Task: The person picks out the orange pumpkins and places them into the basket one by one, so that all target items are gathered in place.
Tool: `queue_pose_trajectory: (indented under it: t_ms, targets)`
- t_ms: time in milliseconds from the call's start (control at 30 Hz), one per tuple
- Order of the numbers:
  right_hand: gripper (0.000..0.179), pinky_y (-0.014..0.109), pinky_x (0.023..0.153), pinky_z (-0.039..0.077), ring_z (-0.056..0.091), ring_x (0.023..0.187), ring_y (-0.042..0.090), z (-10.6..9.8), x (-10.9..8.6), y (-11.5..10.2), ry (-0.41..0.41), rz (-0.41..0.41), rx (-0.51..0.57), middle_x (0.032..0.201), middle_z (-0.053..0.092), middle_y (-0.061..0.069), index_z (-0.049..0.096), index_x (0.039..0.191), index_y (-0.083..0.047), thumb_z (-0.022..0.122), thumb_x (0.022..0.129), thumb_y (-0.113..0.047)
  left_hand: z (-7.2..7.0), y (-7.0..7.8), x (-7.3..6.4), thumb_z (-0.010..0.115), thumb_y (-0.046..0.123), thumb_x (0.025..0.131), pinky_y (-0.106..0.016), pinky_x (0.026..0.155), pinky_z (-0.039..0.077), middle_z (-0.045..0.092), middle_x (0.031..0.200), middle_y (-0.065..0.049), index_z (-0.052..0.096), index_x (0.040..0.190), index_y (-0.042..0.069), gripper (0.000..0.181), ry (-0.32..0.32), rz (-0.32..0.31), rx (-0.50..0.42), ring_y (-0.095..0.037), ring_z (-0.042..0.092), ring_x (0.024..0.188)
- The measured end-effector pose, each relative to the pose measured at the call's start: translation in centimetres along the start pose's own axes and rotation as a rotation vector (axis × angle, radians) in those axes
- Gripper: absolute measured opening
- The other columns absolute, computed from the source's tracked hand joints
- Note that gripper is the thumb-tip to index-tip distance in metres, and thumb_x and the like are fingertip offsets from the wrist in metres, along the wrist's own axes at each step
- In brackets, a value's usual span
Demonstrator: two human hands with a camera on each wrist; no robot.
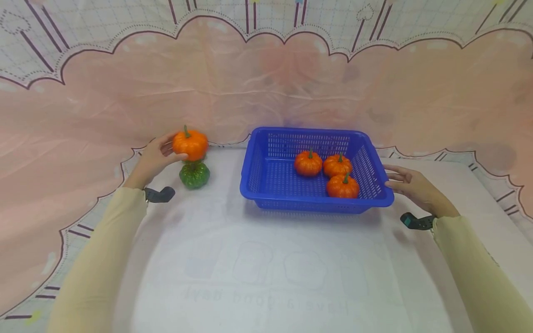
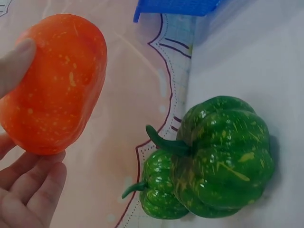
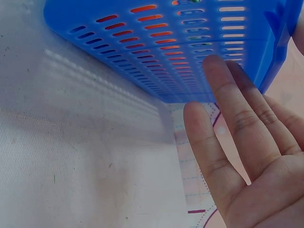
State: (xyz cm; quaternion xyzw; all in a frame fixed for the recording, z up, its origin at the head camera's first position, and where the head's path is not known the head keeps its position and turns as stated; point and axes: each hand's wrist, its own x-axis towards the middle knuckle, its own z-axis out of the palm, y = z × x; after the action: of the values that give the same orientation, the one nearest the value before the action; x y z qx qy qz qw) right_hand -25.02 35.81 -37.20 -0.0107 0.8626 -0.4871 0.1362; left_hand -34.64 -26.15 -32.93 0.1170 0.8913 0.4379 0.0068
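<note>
My left hand (image 1: 156,157) holds an orange toy pumpkin (image 1: 190,144) with its thumb on one side and fingers on the other. A green toy pumpkin (image 1: 195,175) with yellow flecks lies on the table just below it in the head view. Touching that one is a smaller green pumpkin (image 2: 164,185), largely hidden behind the orange one in the head view. At the right end of a blue plastic basket (image 1: 266,200), my right hand (image 1: 416,187) has its thumb at the rim and its fingers extended along the outer wall (image 3: 156,47).
Inside the basket, toward its right half, sit three orange pumpkins, one at the left (image 1: 308,163), another at the back right (image 1: 337,165) and a third in front (image 1: 343,186). A white printed cloth (image 1: 270,259) covers the table, and a peach-coloured patterned sheet (image 1: 283,92) rises behind.
</note>
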Motion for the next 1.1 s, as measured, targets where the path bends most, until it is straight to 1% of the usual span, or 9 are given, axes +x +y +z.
queue_pose_trajectory:
  t_ms: [200, 300, 433, 500, 633, 700, 833, 1033, 1100]
  targets:
    - [0.075, 0.063, 0.108, 0.027, 0.034, 0.132, 0.044, 0.0, 0.0, -0.1, 0.001, -0.001, 0.006, 0.152, 0.02, 0.028, 0.008, 0.151, -0.006, 0.052, 0.096, -0.031, 0.1, 1.2, 0.3, 0.068, 0.032, 0.086, -0.052, 0.112, 0.03, 0.024, 0.155, -0.014, 0.023, 0.15, 0.013, 0.081, -0.047, 0.02, -0.001, -0.037, 0.031, 0.139]
    - [0.075, 0.061, 0.108, 0.028, 0.053, 0.118, 0.017, -0.1, 0.0, -0.1, -0.001, -0.003, 0.003, 0.152, 0.022, 0.028, 0.009, 0.151, -0.006, 0.052, 0.096, -0.031, 0.0, 1.8, 0.3, 0.069, 0.032, 0.085, -0.051, 0.112, 0.031, 0.024, 0.156, -0.013, 0.023, 0.15, 0.014, 0.081, -0.068, 0.016, 0.009, -0.035, 0.031, 0.139]
    - [0.074, 0.058, 0.109, 0.028, 0.049, 0.094, -0.015, -0.1, -0.1, -0.1, -0.003, -0.007, 0.014, 0.151, 0.023, 0.028, 0.009, 0.151, -0.006, 0.052, 0.096, -0.03, 0.0, 2.6, 0.4, 0.07, 0.032, 0.084, -0.05, 0.112, 0.032, 0.027, 0.155, -0.012, 0.023, 0.15, 0.014, 0.083, -0.103, 0.018, 0.036, -0.034, 0.032, 0.139]
    - [0.074, 0.058, 0.108, 0.029, 0.053, 0.1, -0.008, -0.1, -0.1, -0.1, -0.001, -0.009, 0.006, 0.151, 0.023, 0.028, 0.009, 0.151, -0.006, 0.052, 0.096, -0.031, 0.1, 3.1, 0.6, 0.07, 0.031, 0.084, -0.05, 0.112, 0.031, 0.028, 0.154, -0.012, 0.023, 0.15, 0.013, 0.083, -0.121, 0.028, 0.046, -0.034, 0.033, 0.139]
    - [0.075, 0.061, 0.108, 0.029, 0.049, 0.123, 0.025, 0.0, -0.2, -0.1, 0.001, -0.006, -0.011, 0.152, 0.023, 0.028, 0.009, 0.151, -0.006, 0.052, 0.096, -0.032, 0.3, 4.1, 1.0, 0.071, 0.03, 0.083, -0.049, 0.113, 0.031, 0.029, 0.154, -0.011, 0.025, 0.149, 0.014, 0.082, -0.156, 0.053, 0.042, -0.034, 0.033, 0.139]
    - [0.075, 0.062, 0.108, 0.028, 0.049, 0.122, 0.024, 0.0, -0.2, -0.1, 0.0, -0.004, -0.006, 0.152, 0.022, 0.028, 0.009, 0.151, -0.006, 0.053, 0.096, -0.032, 0.4, 4.5, 1.2, 0.072, 0.029, 0.083, -0.049, 0.113, 0.031, 0.029, 0.154, -0.01, 0.026, 0.149, 0.015, 0.082, -0.174, 0.064, 0.041, -0.033, 0.033, 0.139]
    - [0.075, 0.062, 0.108, 0.027, 0.053, 0.106, 0.0, 0.0, -0.3, -0.2, -0.003, -0.003, 0.006, 0.151, 0.022, 0.028, 0.008, 0.151, -0.006, 0.053, 0.096, -0.031, 0.8, 5.6, 1.6, 0.072, 0.032, 0.083, -0.049, 0.112, 0.033, 0.03, 0.154, -0.009, 0.026, 0.149, 0.018, 0.082, -0.212, 0.075, 0.05, -0.032, 0.035, 0.138]
    - [0.076, 0.064, 0.108, 0.026, 0.043, 0.128, 0.036, 0.1, -0.2, -0.2, -0.003, 0.001, 0.01, 0.152, 0.02, 0.028, 0.007, 0.151, -0.006, 0.052, 0.096, -0.031, 1.8, 6.7, 2.4, 0.07, 0.026, 0.084, -0.048, 0.11, 0.036, 0.035, 0.151, -0.01, 0.029, 0.148, 0.017, 0.076, -0.272, 0.101, 0.01, -0.03, 0.037, 0.137]
    - [0.076, 0.063, 0.108, 0.027, 0.043, 0.128, 0.036, 0.1, -0.2, -0.1, 0.0, 0.003, 0.006, 0.152, 0.02, 0.028, 0.007, 0.151, -0.006, 0.053, 0.096, -0.032, 2.2, 7.0, 2.8, 0.07, 0.027, 0.084, -0.048, 0.11, 0.036, 0.036, 0.15, -0.01, 0.03, 0.148, 0.017, 0.076, -0.285, 0.107, 0.015, -0.029, 0.037, 0.137]
